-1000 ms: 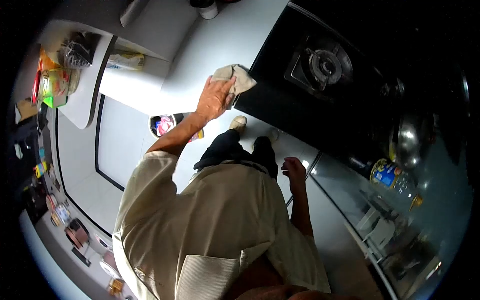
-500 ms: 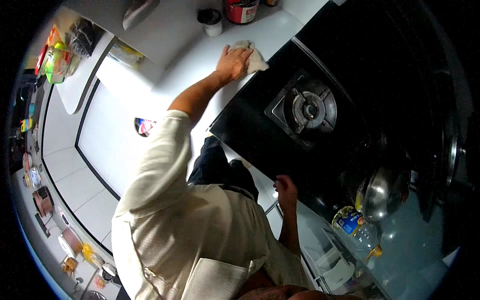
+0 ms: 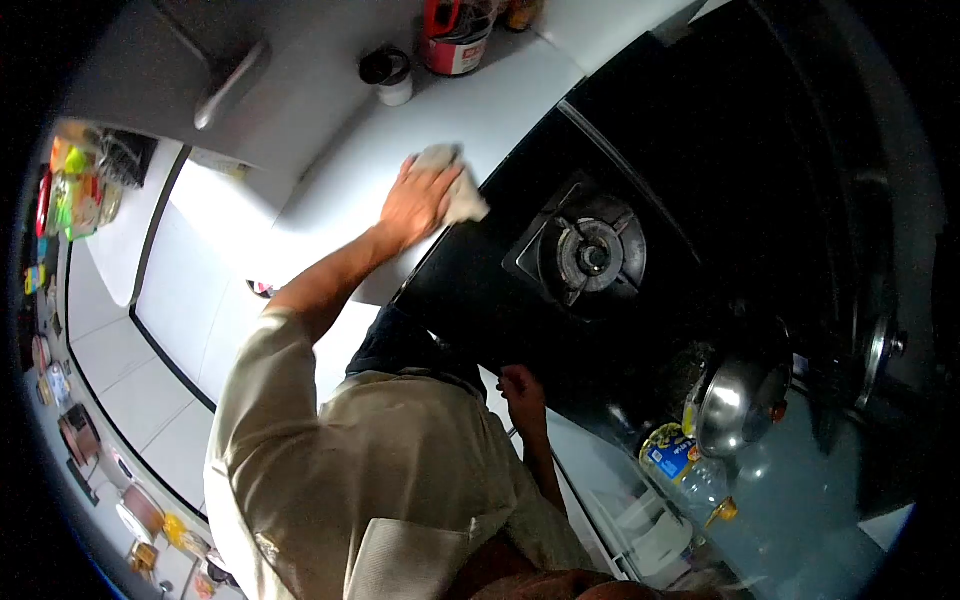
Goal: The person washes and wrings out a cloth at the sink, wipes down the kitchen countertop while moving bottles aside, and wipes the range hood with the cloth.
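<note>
Your left hand (image 3: 415, 203) lies palm down on a pale cloth (image 3: 455, 190), fingers spread over it and pressing it flat rather than gripping it. The cloth sits on the white counter (image 3: 500, 110), right at the edge where the counter meets the black hob (image 3: 640, 180); part of the cloth sticks out past your fingers toward the hob. Your left arm reaches out from a light sleeve (image 3: 265, 370), and the hand is a little blurred. Your right hand (image 3: 522, 387) hangs low by your hip, close to the front edge of the hob, with the fingers curled in; whether it holds or touches anything there cannot be told. On the hob, a burner (image 3: 590, 255) sits just right of the cloth, apart from it. Farther along, a steel pot (image 3: 735, 405) stands near the hob's end, with a bottle (image 3: 675, 455) bearing a blue and yellow label just beside it. At the back of the counter, well apart from the cloth, stand a small white cup (image 3: 390, 75) with a dark top and a red can (image 3: 455, 45).
</note>
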Motion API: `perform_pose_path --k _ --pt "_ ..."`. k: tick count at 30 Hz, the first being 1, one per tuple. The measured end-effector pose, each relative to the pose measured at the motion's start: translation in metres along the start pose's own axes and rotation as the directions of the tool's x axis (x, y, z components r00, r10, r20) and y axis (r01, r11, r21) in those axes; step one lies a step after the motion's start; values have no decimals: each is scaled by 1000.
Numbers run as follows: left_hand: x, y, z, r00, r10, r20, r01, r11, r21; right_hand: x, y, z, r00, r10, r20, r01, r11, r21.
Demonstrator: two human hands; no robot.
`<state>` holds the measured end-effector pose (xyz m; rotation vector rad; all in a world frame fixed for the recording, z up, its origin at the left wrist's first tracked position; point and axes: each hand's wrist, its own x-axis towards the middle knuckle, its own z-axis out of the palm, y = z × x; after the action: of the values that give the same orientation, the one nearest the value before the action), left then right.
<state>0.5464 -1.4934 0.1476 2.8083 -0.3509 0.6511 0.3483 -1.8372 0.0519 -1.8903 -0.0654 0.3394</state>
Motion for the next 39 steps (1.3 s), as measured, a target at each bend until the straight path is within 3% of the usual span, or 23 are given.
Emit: perform_pose_path --k 4,8,10,12,14,15,17,18,20,21,22,24,26,28,30,31,32,33,34,36,37,38,39 --pt "134 -1 21 992 125 -14 -125 992 -8 -12 -24 -5 986 43 -160 -52 997 -51" --pt "216 -5 50 998 -56 17 57 995 -78 -1 -32 15 975 43 -218 -51 998 -30" --pt "207 7 58 999 -47 -18 46 998 -46 3 -42 25 975 -21 -219 6 998 -70" --pt "153 25 39 993 98 65 -99 995 9 -7 -60 26 971 -89 -221 66 992 -112" --pt "70 43 12 984 161 -71 -164 986 -39 -31 -85 22 994 -74 -85 59 986 -158" --pt "25 52 -8 985 170 -27 -171 985 -27 -48 -96 22 994 -78 -82 64 985 -161" --pt "-63 69 -61 967 250 54 -241 961 -133 -95 -120 26 916 -400 3 393 899 -196" --pt "-107 82 -104 950 291 115 -268 946 -185 -125 -141 30 918 -393 49 395 899 -188" --pt "-198 100 -170 952 274 -140 -306 892 -334 -192 -167 44 891 -441 109 454 876 -164" --pt "-240 114 -199 948 128 -290 -232 904 -360 -223 -180 53 866 -484 122 499 847 -181" --pt "-280 129 -235 943 -105 -317 -88 837 -540 -253 -196 63 840 -525 137 543 816 -197" --pt "-351 152 -292 902 -363 -231 163 785 -598 -315 -240 88 800 -584 137 596 750 -287" --pt "-417 191 -336 859 -427 -283 160 749 -643 -384 -301 112 752 -635 177 635 627 -452" --pt "-478 229 -374 808 -489 -328 152 711 -686 -455 -350 141 683 -718 132 679 558 -477" --pt "-532 267 -410 705 -562 -433 295 787 -542 -512 -373 169 553 -830 68 730 444 -519" --pt "-557 291 -444 731 -620 -286 331 688 -646 -534 -377 178 550 -832 72 734 440 -518" --pt "-580 304 -455 727 -622 -290 331 688 -646 -552 -376 187 439 -895 77 753 320 -574" --pt "-599 314 -458 699 -559 -446 289 791 -539 -579 -378 194 322 -942 91 754 198 -626" --pt "-616 322 -459 660 -470 -586 256 874 -413 -604 -378 196 318 -943 94 757 193 -624" --pt "-648 353 -490 679 -495 -542 261 853 -452 -646 -382 193 564 -799 209 671 296 -680" --pt "-657 364 -502 731 -556 -395 310 787 -534 -646 -375 188 473 -852 225 720 226 -656" --pt "-660 375 -514 767 -597 -236 367 710 -601 -653 -380 182 468 -853 229 723 221 -655" --pt "-656 382 -518 741 -626 -243 382 690 -615 -653 -383 175 505 -838 208 711 267 -650"
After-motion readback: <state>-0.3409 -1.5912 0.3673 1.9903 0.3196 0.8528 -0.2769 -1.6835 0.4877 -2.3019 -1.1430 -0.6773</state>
